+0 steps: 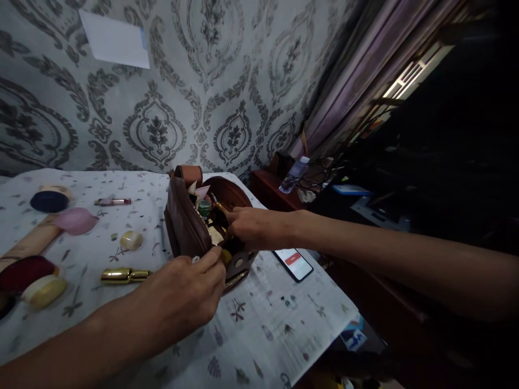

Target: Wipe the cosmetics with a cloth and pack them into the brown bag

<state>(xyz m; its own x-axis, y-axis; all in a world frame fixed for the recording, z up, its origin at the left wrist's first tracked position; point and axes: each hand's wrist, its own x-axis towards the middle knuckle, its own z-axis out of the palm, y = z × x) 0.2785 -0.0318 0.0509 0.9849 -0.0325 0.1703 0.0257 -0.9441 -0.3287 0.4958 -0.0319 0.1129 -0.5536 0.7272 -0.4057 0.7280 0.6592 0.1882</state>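
A brown handbag (pixel 178 216) lies unzipped on the cloth-covered table, its mouth turned up. Inside it show a green-lidded jar (pixel 204 207) and other small items too jumbled to name. My left hand (pixel 188 289) holds the near edge of the bag, fingers closed over the rim by the zip. Into the opening reaches my right hand (pixel 249 227); its fingertips are hidden in the bag, so whatever they touch cannot be made out. A gold tube (pixel 124 276) lies just left of my left hand, with a small cream-coloured round item (pixel 131 240) behind it.
At the left lie a pink oval item (pixel 76 220), a dark blue round item (pixel 50 199), a dark red item (pixel 28 274) and a slim pink tube (pixel 112 202). A phone (pixel 295 265) lies right of the bag, by the table edge. A clear bottle (pixel 294 174) stands tilted beyond.
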